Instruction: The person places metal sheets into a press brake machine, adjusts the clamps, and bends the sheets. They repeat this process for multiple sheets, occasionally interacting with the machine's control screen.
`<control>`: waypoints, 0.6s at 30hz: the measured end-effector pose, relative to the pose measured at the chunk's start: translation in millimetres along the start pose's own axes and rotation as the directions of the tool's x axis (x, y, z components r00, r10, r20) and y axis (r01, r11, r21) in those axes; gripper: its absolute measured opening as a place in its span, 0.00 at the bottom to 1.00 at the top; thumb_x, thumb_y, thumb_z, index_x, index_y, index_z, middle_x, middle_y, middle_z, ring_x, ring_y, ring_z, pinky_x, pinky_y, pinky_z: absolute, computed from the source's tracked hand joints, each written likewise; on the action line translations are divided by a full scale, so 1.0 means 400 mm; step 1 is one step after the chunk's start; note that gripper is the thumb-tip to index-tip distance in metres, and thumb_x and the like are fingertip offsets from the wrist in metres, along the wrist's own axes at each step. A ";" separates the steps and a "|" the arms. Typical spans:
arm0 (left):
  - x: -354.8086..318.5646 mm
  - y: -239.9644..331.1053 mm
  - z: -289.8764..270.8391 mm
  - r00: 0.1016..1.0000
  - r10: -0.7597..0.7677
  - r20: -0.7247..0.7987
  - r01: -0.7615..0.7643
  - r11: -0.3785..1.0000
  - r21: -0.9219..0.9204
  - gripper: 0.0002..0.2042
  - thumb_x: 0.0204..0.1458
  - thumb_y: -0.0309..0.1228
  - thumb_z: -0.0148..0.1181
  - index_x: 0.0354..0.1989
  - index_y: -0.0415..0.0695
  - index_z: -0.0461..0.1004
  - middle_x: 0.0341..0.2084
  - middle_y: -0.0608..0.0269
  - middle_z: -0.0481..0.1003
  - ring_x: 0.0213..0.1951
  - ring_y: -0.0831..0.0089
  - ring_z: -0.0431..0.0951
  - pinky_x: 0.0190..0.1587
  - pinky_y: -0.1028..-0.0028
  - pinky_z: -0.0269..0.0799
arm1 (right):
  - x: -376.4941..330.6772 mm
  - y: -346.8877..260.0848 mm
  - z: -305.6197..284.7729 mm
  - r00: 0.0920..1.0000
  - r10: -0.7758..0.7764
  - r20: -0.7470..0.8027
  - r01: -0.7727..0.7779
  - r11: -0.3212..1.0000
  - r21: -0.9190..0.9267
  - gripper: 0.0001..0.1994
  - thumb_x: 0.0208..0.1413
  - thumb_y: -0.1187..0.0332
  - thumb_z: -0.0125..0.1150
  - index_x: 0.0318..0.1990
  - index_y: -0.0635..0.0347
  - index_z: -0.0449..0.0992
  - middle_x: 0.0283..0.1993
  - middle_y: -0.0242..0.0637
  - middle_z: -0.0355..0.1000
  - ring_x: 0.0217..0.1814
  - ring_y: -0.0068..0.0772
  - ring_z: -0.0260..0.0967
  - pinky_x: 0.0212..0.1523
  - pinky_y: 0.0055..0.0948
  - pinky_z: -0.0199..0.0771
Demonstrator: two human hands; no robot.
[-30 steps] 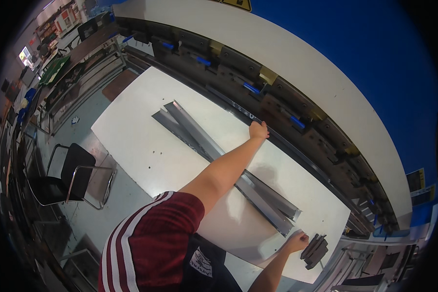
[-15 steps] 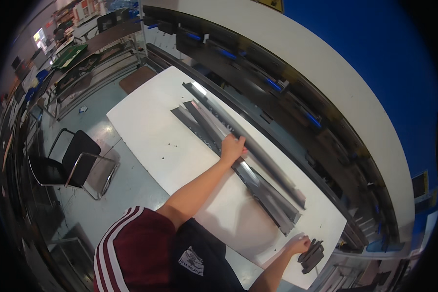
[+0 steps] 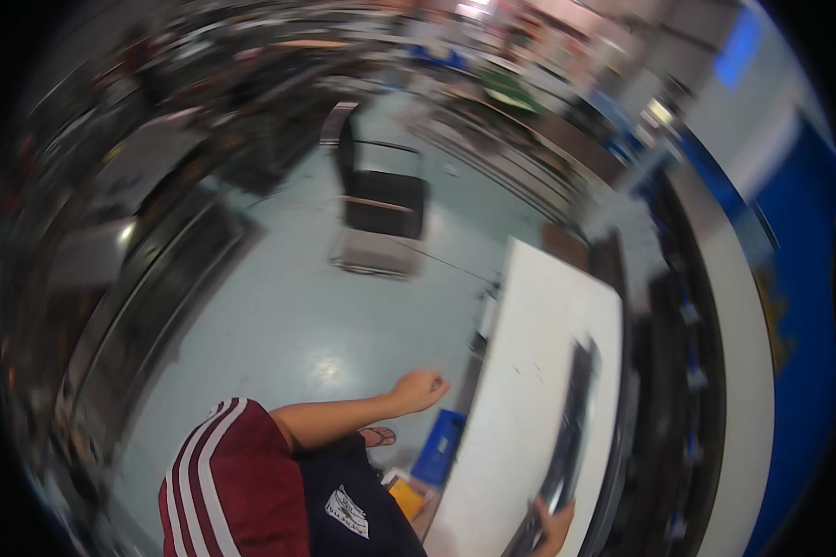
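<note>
I count two hands, both mine, one white tabletop (image 3: 502,418), one chair (image 3: 385,204), one blue box (image 3: 439,447), one sandalled foot (image 3: 378,436) and one dark bundle of metal strips (image 3: 574,408); the blur keeps me from counting the pieces in that bundle. The metal strips lie lengthwise on the tabletop, running away from my right hand (image 3: 554,527), which touches them at their near part, close to the lower edge of the view. That hand is partly bent, thumb on one side and fingers on the other, with the metal between; whether I am really gripping it or only resting there, I cannot tell. My left hand (image 3: 423,391) is well apart from the metal strips, to their left, out over the grey-green floor (image 3: 279,325) beyond the tabletop's edge; its fingers curl in loosely toward the thumb, and I see nothing in it. The metal strips look long, narrow and straight-sided, dark grey to nearly black, with paler shiny streaks along their length and a ragged-looking far end. The blue box is just beside the tabletop's left edge, near my foot, and the black-seated chair stands farther off on the floor.
</note>
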State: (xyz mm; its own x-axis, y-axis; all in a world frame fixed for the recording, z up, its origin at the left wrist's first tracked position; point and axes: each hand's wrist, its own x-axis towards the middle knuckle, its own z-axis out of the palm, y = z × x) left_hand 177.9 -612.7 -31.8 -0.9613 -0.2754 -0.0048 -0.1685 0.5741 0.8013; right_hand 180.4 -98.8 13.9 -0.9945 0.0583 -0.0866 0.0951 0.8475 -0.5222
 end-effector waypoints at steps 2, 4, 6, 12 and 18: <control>-0.141 -0.218 -0.157 0.953 -0.285 -0.102 0.291 0.955 0.049 0.22 0.61 0.50 0.56 0.39 0.42 0.83 0.31 0.47 0.83 0.38 0.47 0.84 0.42 0.52 0.78 | -0.015 -0.016 0.010 0.989 0.089 0.122 -0.093 0.995 0.027 0.49 0.43 0.59 0.83 0.70 0.71 0.62 0.55 0.53 0.74 0.57 0.43 0.72 0.58 0.39 0.74; -0.263 -0.441 -0.321 0.837 -0.471 -0.280 0.506 0.860 0.069 0.22 0.60 0.48 0.55 0.36 0.40 0.83 0.35 0.42 0.82 0.40 0.43 0.83 0.45 0.48 0.77 | -0.006 -0.090 0.089 0.999 -0.027 -0.027 0.025 0.998 -0.054 0.44 0.42 0.57 0.83 0.62 0.75 0.67 0.51 0.54 0.75 0.53 0.46 0.74 0.55 0.46 0.76; -0.452 -0.626 -0.439 0.617 -0.694 -0.370 0.774 0.621 0.126 0.21 0.59 0.49 0.55 0.40 0.42 0.84 0.35 0.43 0.83 0.41 0.43 0.83 0.45 0.48 0.78 | 0.012 -0.224 0.229 0.994 -0.107 0.008 0.107 0.994 -0.004 0.44 0.42 0.57 0.83 0.62 0.75 0.67 0.51 0.54 0.75 0.52 0.47 0.74 0.55 0.47 0.76; -0.966 -0.974 -0.438 -0.045 -0.828 -0.560 0.963 0.112 -0.243 0.23 0.62 0.46 0.48 0.44 0.36 0.80 0.33 0.41 0.83 0.40 0.45 0.85 0.49 0.49 0.78 | -0.033 -0.744 0.625 0.876 -0.355 0.327 0.289 0.928 0.234 0.43 0.41 0.57 0.84 0.61 0.75 0.68 0.51 0.55 0.75 0.52 0.48 0.74 0.55 0.48 0.76; -1.133 -1.109 -0.389 -0.161 -0.964 -0.212 0.970 -0.114 -0.214 0.26 0.64 0.45 0.44 0.30 0.35 0.83 0.24 0.50 0.84 0.32 0.58 0.87 0.45 0.59 0.82 | -0.184 -1.153 0.880 0.764 -0.412 0.496 0.234 0.894 0.382 0.43 0.41 0.56 0.84 0.60 0.74 0.68 0.50 0.55 0.76 0.51 0.48 0.74 0.55 0.49 0.76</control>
State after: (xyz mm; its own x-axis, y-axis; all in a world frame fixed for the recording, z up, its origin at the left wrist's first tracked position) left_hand 722.2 -862.5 -292.2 0.3630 -0.6727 -0.6447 -0.8665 -0.4982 0.0319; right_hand 224.8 -679.6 -37.7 -0.7778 -0.5666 -0.2722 -0.1310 0.5697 -0.8114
